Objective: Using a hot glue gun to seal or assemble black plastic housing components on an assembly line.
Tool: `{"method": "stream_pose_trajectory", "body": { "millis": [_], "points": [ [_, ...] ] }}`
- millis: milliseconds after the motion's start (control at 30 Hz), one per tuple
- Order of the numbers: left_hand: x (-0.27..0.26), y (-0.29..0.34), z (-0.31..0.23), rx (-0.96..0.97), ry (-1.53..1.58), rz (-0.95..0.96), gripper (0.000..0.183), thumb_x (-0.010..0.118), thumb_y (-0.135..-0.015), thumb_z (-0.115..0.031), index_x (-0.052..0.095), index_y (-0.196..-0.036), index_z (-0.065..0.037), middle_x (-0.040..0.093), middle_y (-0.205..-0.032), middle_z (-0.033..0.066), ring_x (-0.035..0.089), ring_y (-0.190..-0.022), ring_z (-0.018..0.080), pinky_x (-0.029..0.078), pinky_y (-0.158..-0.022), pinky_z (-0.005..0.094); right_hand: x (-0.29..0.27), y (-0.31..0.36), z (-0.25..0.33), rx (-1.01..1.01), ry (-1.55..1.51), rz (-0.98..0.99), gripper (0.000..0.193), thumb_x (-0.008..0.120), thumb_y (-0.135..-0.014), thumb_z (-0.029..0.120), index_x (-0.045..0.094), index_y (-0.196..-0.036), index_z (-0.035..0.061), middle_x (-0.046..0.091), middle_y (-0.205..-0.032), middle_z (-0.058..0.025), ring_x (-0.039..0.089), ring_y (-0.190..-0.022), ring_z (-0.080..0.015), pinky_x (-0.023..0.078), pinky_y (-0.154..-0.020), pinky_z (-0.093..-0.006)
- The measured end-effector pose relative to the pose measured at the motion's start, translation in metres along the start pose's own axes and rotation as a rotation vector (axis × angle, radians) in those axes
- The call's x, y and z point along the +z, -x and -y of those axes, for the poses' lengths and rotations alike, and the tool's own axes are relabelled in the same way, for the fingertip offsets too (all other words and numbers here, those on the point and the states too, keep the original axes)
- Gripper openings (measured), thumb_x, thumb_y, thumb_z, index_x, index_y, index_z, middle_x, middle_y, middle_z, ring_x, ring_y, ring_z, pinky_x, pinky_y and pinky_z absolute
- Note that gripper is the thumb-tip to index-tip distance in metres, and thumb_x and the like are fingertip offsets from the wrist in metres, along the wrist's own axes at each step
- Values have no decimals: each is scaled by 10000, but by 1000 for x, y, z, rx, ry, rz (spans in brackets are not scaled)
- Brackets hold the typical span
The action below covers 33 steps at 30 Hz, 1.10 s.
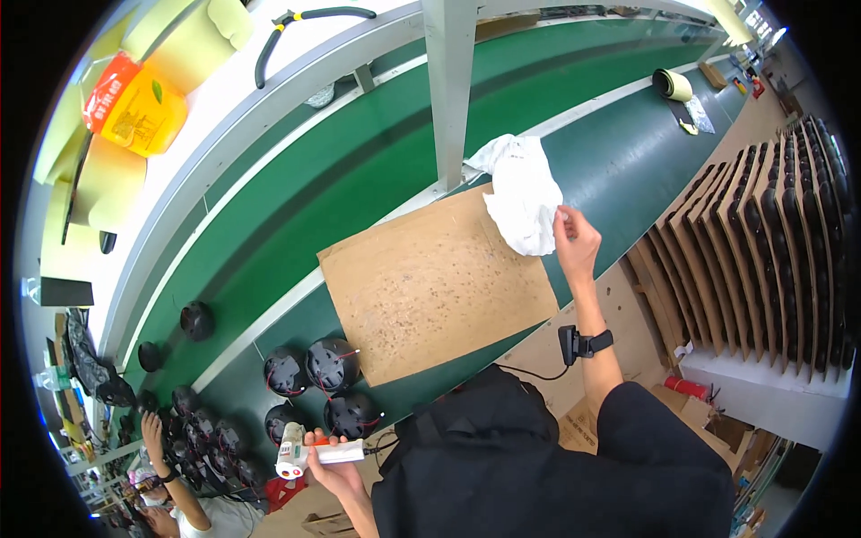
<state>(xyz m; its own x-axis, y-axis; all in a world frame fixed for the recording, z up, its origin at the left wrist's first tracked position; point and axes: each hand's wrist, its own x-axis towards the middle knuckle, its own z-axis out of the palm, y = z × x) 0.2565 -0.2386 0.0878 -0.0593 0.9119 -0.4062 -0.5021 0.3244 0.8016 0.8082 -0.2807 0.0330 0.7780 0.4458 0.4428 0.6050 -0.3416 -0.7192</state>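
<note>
My left hand (334, 466) is wrapped round a white pistol-shaped tool (296, 448) with an orange part by the fingers, low in the picture. My right hand (577, 240) pinches the edge of a crumpled white bag or cloth (525, 202); which of the two I cannot tell. This white thing overlaps the far right corner of a brown cardboard sheet (439, 278), whose surface is dotted with small spots. Close to my left hand stand several round black housings (332, 363) with thin red wires. A black device (569, 344) is strapped to my right forearm.
A green conveyor belt (377, 125) runs behind a metal post (448, 90). Pliers (285, 18) and an orange-yellow pouch (139, 108) lie on the far shelf. Cardboard dividers (744, 242) stand at right. Another person's hand (152, 435) is among black housings at lower left.
</note>
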Motion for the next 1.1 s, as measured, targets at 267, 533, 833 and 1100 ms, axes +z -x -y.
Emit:
{"method": "stream_pose_trajectory", "body": {
  "millis": [267, 533, 833, 1100],
  "points": [
    [-8, -3, 4, 63, 64, -78, 292, 550, -991, -252, 555, -1236, -93, 574, -1172, 39, 541, -872, 175, 470, -880, 395, -29, -44, 57, -143, -77, -310, 131, 710, -947, 114, 685, -908, -9, 590, -613, -37, 544, -535, -108, 422, -501, -256],
    [2, 0, -2, 59, 37, -58, 301, 541, -1006, -268, 550, -1225, -61, 564, -1104, 45, 538, -881, 156, 453, -899, 374, -36, 2, 95, -298, -177, 47, 113, 702, -923, 118, 656, -855, 41, 614, -665, -46, 546, -529, -113, 419, -495, -283],
    [-21, 2, -5, 34, -4, -111, 370, 603, -980, -271, 559, -1296, -83, 594, -1172, 43, 549, -886, 179, 480, -893, 414, 40, 145, 69, -386, -207, 773, 68, 728, -854, 135, 690, -892, 94, 653, -706, -89, 642, -582, -271, 496, -555, -361],
    [27, -13, 3, 28, -466, 12, 249, 698, -910, 1, 550, -1110, 3, 615, -906, 76, 682, -709, 189, 637, -692, 379, 13, 111, 166, 25, -736, 893, 57, 710, -878, 63, 688, -878, 10, 658, -669, -111, 655, -580, -247, 518, -538, -326]
  ]
}}
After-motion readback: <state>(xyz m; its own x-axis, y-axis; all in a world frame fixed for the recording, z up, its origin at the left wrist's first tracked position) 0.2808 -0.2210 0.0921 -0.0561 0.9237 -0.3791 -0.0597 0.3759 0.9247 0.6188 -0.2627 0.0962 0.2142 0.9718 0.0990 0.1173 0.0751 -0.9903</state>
